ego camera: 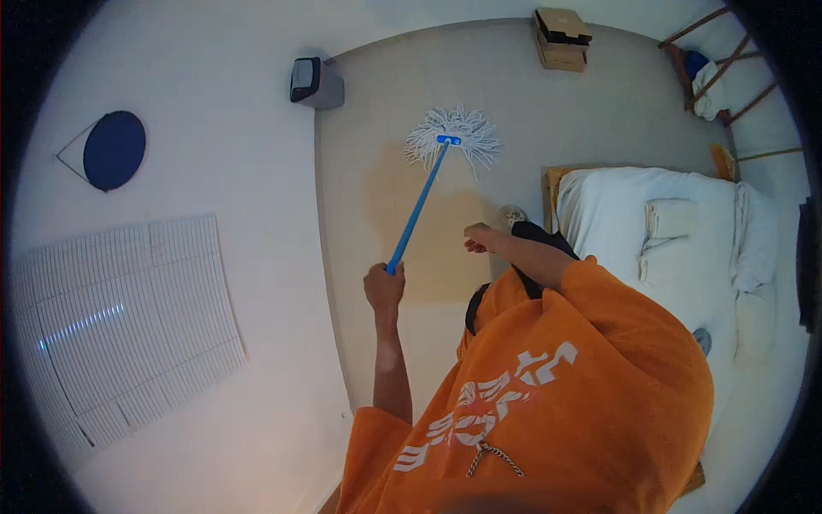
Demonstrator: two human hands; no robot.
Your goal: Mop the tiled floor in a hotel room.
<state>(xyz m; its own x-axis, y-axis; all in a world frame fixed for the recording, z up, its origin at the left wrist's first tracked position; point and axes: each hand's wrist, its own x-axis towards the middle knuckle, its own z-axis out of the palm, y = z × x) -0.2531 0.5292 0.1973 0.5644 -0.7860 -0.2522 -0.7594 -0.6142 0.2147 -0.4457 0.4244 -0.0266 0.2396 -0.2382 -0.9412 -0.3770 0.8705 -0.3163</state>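
My left hand (384, 285) grips the upper end of a blue mop handle (417, 209). The handle slants away to a blue clamp, and the white string mop head (454, 138) lies fanned out on the floor (437, 257). Bare of any object, my right hand (480, 238) hangs in front of my body with its fingers loosely curled and partly apart. It is well to the right of the handle and touches nothing that I can see. A patterned shoe (512, 215) shows just beyond it.
On the right stands a bed (603, 212) with white sheets and folded towels (671, 218). A lidded grey bin (327, 87) is by the left wall, cardboard boxes (562, 48) by the far wall. A wooden rack (681, 70) with cloth fills the far right corner.
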